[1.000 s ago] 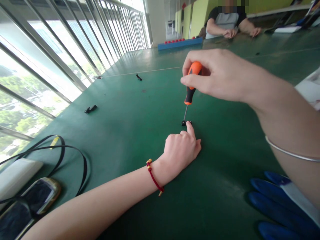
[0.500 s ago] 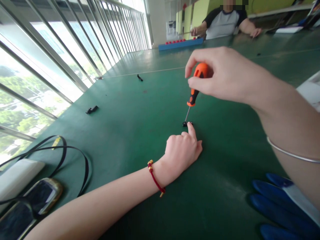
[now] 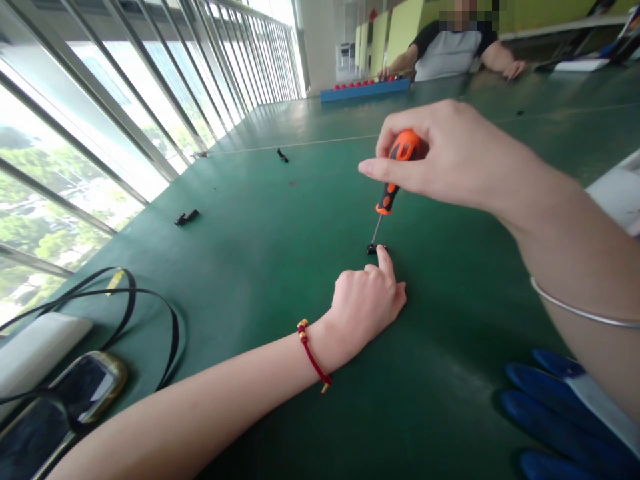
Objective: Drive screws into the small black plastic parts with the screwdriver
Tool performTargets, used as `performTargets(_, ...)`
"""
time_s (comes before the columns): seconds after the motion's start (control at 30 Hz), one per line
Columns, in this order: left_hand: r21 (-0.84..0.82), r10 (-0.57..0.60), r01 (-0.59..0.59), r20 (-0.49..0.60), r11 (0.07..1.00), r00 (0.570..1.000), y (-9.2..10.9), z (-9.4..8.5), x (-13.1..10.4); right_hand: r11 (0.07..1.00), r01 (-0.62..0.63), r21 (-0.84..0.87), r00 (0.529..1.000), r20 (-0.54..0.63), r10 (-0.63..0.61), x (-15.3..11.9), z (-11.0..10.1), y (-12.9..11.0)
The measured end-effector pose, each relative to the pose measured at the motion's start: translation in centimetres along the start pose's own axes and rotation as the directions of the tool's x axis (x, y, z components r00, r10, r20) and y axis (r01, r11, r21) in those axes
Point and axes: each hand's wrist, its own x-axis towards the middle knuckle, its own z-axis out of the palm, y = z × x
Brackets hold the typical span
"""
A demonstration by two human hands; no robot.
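My right hand (image 3: 443, 150) is wrapped around the top of an orange and black screwdriver (image 3: 387, 198), its thumb stretched out to the left across the handle. The screwdriver leans slightly, and its thin shaft points down to a small black part (image 3: 371, 249) on the green table (image 3: 250, 253). My left hand (image 3: 367, 300) rests on the table with its fingers curled. Its index finger presses the right side of that part down and partly hides it.
Two more black pieces (image 3: 187, 217) (image 3: 283, 155) lie further left. At the lower left are a phone (image 3: 95, 387), a white box (image 3: 45, 347) and a black cable (image 3: 175, 333). Blue gloves (image 3: 555, 413) lie lower right. Across the table a person (image 3: 447, 53) sits by a blue rack (image 3: 365, 91).
My right thumb has slid left and straightened across the screwdriver handle. My left hand keeps its place on the part. The person's hand across the table has lowered toward the blue rack.
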Motion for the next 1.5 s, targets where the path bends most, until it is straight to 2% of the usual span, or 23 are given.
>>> performTargets(0.5,-0.003,-0.011,0.011,0.017,1.0,1.0,0.02,-0.07,-0.03,1.0,-0.002,0.027,0.999,0.041,0.001,-0.25,-0.1,-0.56)
performTargets(0.73,-0.004,-0.002,0.002,0.02,1.0,1.0,0.06,-0.12,0.05,0.999,-0.032,-0.007,0.999,0.003,0.032,-0.13,0.03,-0.58)
performTargets(0.9,-0.009,-0.01,0.011,0.03,1.0,0.999,0.05,-0.15,-0.06,0.999,-0.01,0.048,1.0,0.019,0.009,-0.2,-0.22,-0.66)
performTargets(1.07,-0.015,-0.007,0.007,0.038,1.0,0.999,0.03,-0.05,-0.07,1.0,-0.017,-0.01,1.0,0.016,0.018,-0.23,-0.25,-0.68)
performTargets(1.23,-0.01,-0.007,0.007,0.03,1.0,1.0,0.05,-0.05,-0.07,0.999,0.033,0.006,0.999,0.021,-0.033,-0.26,-0.4,-0.57)
performTargets(1.37,-0.003,-0.004,0.004,0.026,1.0,1.0,0.03,-0.08,-0.06,1.0,0.017,-0.012,0.998,0.064,-0.016,-0.25,-0.68,-0.74)
performTargets(1.5,-0.002,-0.007,0.007,0.029,1.0,1.0,-0.01,-0.02,-0.06,1.0,0.007,-0.007,0.999,0.042,-0.006,-0.23,-0.66,-0.64)
